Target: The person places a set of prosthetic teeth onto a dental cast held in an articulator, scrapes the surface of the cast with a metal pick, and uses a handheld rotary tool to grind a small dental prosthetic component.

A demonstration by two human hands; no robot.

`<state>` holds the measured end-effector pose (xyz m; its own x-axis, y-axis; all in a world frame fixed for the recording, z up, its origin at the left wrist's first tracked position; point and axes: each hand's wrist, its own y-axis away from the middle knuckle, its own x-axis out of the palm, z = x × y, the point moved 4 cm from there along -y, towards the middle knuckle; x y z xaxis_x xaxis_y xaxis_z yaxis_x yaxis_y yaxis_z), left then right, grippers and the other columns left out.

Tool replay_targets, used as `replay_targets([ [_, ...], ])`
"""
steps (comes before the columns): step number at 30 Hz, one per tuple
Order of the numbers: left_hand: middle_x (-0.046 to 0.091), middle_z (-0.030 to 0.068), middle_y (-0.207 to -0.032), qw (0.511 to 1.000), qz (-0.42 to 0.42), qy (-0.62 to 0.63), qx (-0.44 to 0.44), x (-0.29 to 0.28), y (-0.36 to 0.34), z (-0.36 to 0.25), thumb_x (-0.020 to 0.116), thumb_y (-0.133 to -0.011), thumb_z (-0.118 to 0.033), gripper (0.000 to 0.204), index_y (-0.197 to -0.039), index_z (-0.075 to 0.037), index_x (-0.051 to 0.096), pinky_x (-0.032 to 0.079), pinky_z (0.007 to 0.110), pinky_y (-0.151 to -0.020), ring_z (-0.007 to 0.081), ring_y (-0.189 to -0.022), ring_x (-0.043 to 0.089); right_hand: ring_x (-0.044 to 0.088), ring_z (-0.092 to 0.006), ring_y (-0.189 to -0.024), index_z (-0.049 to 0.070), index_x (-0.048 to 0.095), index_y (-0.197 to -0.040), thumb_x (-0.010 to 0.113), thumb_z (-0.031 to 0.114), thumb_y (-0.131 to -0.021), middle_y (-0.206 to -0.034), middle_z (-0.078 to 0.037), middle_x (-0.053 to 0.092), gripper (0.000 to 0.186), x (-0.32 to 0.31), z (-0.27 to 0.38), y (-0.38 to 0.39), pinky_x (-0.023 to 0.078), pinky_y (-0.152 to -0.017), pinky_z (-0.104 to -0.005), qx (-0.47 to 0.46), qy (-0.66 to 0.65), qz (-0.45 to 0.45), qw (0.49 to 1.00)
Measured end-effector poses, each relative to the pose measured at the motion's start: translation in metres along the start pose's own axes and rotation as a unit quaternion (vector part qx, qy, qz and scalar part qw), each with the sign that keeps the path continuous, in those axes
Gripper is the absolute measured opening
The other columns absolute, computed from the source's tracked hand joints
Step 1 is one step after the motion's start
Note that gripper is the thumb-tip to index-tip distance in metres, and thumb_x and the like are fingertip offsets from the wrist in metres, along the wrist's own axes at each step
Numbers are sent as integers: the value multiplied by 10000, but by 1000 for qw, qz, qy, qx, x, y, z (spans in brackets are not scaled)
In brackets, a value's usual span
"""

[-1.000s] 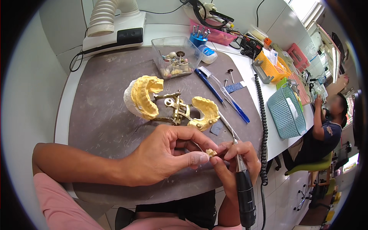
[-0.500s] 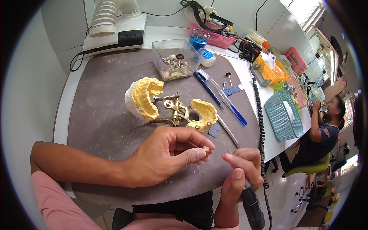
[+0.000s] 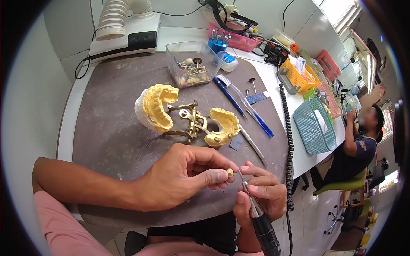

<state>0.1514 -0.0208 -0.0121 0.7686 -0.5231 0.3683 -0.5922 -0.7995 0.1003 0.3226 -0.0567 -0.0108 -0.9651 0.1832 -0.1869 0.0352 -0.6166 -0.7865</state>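
- Left: a larger yellow cast (image 3: 160,109) joined to a brass articulator (image 3: 196,123).
- Near middle: the left hand (image 3: 183,173), thumb and forefinger clamped on a small cream piece (image 3: 230,172).
- Beyond it: a smaller yellow cast (image 3: 231,122).
- Near right: the right hand (image 3: 272,195), fingers wrapped round a black-and-silver handpiece (image 3: 257,212), thin tip just beside the piece.
- Farther right: a teal basket (image 3: 305,128).

Bright light glares from the white-framed window (image 3: 336,13) at upper right, and fisheye distortion bends the dark-rimmed edges.
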Motion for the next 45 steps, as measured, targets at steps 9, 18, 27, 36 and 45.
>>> replay_targets([
  [9, 708, 103, -1074, 1000, 6, -27, 4, -3, 0, -2, 660, -940, -49, 220, -1149, 21, 661, 545, 271, -895, 122, -979, 667, 730, -365, -920, 24, 566, -896, 775, 7, -756, -765, -142, 687, 253, 3, 3, 2, 603, -828, -500, 0, 8, -14, 1000],
  [18, 702, 108, -1104, 1000, -3, -26, 6, -5, -1, 0, 683, -914, -20, 204, -1114, 17, 669, 540, 280, -914, 131, -1005, 667, 736, -356, -902, 33, 566, -868, 780, 26, -770, -757, -129, 685, 235, 3, 5, 2, 613, -815, -486, -1, 32, 4, 999],
  [27, 688, 87, -1081, 999, 10, -23, 21, -4, -2, 2, 671, -924, -25, 178, -1096, 20, 662, 519, 272, -931, 121, -1025, 644, 734, -361, -914, 37, 575, -866, 790, 12, -758, -750, -116, 682, 242, 3, 6, 2, 610, -822, -486, 5, 30, 17, 999],
  [36, 678, 46, -1026, 999, 11, -21, 24, -4, -1, 1, 657, -941, -48, 162, -1087, 22, 654, 518, 239, -887, 80, -965, 635, 735, -357, -912, 50, 587, -870, 789, 18, -759, -744, -106, 687, 233, 3, 6, 2, 608, -825, -486, 5, 27, 32, 999],
  [45, 673, 44, -1020, 999, 9, -20, 23, -3, -1, 1, 667, -934, -49, 164, -1081, 20, 652, 519, 233, -875, 79, -961, 634, 737, -348, -909, 59, 596, -867, 790, 41, -768, -740, -94, 690, 219, 4, 6, 2, 611, -821, -482, 10, 27, 27, 999],
])
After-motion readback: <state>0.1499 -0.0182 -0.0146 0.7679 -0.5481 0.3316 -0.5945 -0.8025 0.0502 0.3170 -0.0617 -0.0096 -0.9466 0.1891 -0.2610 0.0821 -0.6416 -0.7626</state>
